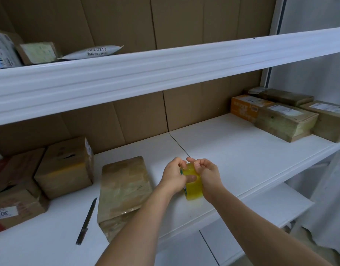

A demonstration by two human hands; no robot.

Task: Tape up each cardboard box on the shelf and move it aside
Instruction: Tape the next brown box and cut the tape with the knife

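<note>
While both hands grip the tape roll, left hand, right hand, taped box just left.

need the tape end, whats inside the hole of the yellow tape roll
A fingertip of the left hand shows through the core of the yellow translucent tape roll. The right hand grips its other side. The loose tape end is not visible under the fingers.

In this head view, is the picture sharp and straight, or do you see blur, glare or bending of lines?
Head view: wide-angle bending curves the upper shelf edge; the light is soft and even, with faint shadows and no strong glare; the left hand, right hand and yellow tape roll look slightly soft; the small box labels are too blurred to read.
</note>
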